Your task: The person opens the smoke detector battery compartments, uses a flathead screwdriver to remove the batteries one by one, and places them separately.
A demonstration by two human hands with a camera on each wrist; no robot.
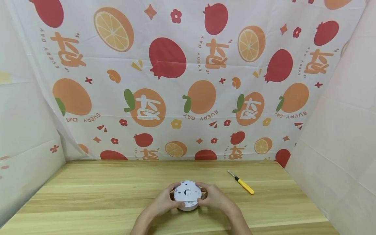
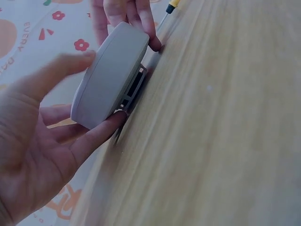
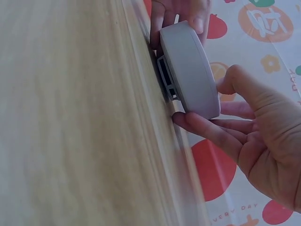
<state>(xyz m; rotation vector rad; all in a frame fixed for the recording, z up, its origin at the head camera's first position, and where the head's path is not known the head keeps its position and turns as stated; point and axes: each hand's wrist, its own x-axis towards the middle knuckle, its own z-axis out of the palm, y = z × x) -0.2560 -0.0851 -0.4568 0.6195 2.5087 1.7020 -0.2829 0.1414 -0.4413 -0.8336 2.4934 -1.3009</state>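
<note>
Two hands clamped on one round white device (image 1: 187, 195), right between them on the wooden table (image 1: 88, 195).

My left hand (image 1: 164, 201) and right hand (image 1: 215, 198) curl round its rim; my fingers hide its sides, its markings are unreadable, and the yellow screwdriver (image 1: 242, 184) lies beyond my right hand.

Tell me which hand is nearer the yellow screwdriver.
Right. The right hand grips the round white device on the side facing the yellow screwdriver; the left hand grips its far side.
</note>
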